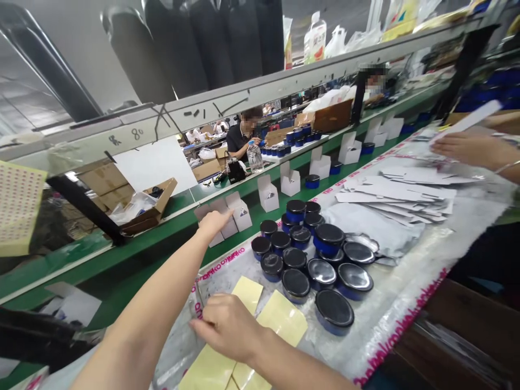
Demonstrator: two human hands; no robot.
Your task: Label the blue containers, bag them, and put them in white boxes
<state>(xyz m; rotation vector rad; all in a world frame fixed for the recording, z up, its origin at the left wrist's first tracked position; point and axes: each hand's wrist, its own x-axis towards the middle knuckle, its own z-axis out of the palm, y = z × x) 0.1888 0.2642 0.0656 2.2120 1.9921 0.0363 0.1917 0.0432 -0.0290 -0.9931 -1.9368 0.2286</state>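
My left hand [216, 223] reaches over a row of white boxes [242, 212] with raised flaps on the green conveyor [158, 254]. Its fingers are drawn together at the top of one box; the hand itself covers part of the grip. My right hand [227, 324] is curled above yellow sheets [282, 319] on the plastic-covered table [406, 281]; anything inside its fingers is hidden. Just right of it stand several round blue jars with black lids [334, 309], some stacked. Farther along the conveyor are more open white boxes [290, 180] and blue jars [312, 181].
Flat white card pieces [402, 195] and a plastic bag [377, 225] lie behind the jars. Another person's hand [467, 149] holds a white piece at the right. A metal shelf beam [187, 114] crosses above the conveyor. Another person [239, 138] works beyond it.
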